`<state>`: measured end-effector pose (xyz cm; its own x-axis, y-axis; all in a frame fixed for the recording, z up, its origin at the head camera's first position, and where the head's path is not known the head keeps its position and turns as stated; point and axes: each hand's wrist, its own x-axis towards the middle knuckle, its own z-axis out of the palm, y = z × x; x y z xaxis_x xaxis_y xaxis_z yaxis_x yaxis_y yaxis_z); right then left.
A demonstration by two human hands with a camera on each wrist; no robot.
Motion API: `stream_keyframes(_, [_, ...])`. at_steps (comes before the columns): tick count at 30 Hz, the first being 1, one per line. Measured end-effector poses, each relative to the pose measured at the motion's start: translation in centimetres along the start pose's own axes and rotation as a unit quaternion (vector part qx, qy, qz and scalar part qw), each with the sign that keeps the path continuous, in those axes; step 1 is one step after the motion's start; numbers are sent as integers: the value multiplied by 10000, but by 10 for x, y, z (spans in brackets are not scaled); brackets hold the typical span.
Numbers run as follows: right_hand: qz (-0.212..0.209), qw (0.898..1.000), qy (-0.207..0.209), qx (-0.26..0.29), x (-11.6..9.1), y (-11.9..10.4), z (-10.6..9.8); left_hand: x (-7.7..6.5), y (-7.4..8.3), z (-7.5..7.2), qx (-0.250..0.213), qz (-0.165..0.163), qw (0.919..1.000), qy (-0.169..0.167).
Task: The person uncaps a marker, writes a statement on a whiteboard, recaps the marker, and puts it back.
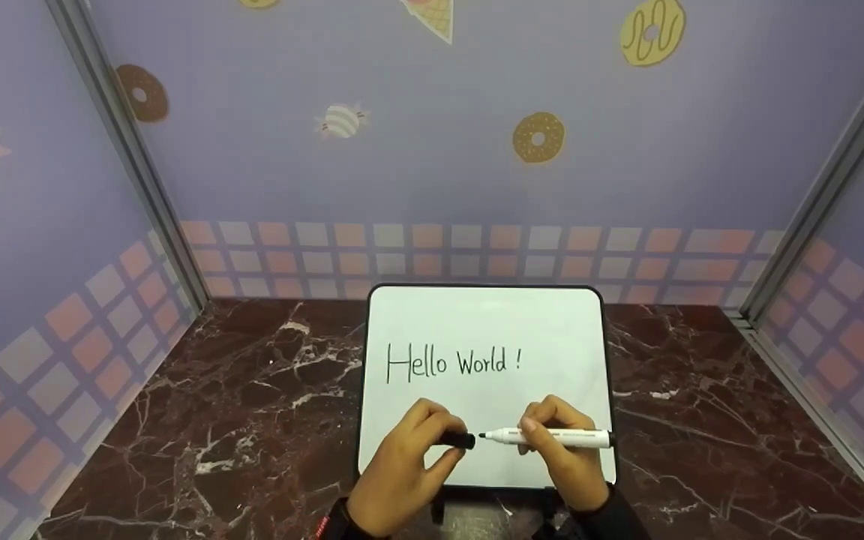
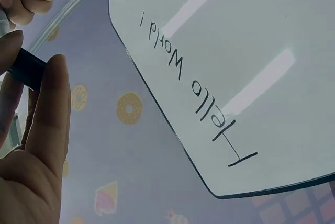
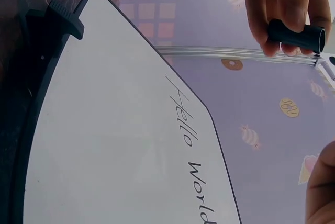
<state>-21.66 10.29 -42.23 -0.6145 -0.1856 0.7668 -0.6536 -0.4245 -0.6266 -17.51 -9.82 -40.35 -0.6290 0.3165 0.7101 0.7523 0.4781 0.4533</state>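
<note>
A whiteboard point(image 1: 488, 319) with a black frame bears the black handwriting "Hello World !" point(image 1: 454, 363). In front of its lower half my left hand point(image 1: 407, 463) pinches a black marker cap point(image 1: 462, 440) between thumb and fingers, its open end facing right. My right hand point(image 1: 563, 450) grips a white marker point(image 1: 578, 438) held level, with the bare black tip pointing left at the cap. A small gap separates tip and cap in the head view. In the right wrist view the hollow mouth of the cap point(image 3: 298, 36) shows; most of the marker is out of that view.
The board stands on a dark red marbled table point(image 1: 267, 420), with black clips point(image 3: 65, 19) at its lower edge. Purple walls point(image 1: 432, 172) with donut and candy pictures enclose the table at the back and both sides, joined by grey metal corner strips point(image 1: 132, 157).
</note>
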Motion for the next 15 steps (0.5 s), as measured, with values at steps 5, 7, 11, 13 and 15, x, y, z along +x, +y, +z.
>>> stream_keyframes(5, [-91, 9999, -116, 42, 0, 1, 1, 0, 0, 1, -21, -31, 10000, -61])
stream_keyframes(7, [-93, 9997, -190, 78, -1, 3, 2, 0, 1, 2, 33, -63, 9999, -95])
stream_keyframes(11, [-12, 9996, -290, 66, -3, 6, 3, -1, 2, 3, 84, -60, 9998, -174])
stream_keyframes(13, [46, 9996, -292, 20, -3, 6, 5, -1, 3, 3, 81, -45, 9998, -203])
stream_keyframes(15, [87, 9995, -289, -26, -4, 6, 6, -1, 4, 3, 117, 23, 9997, -227])
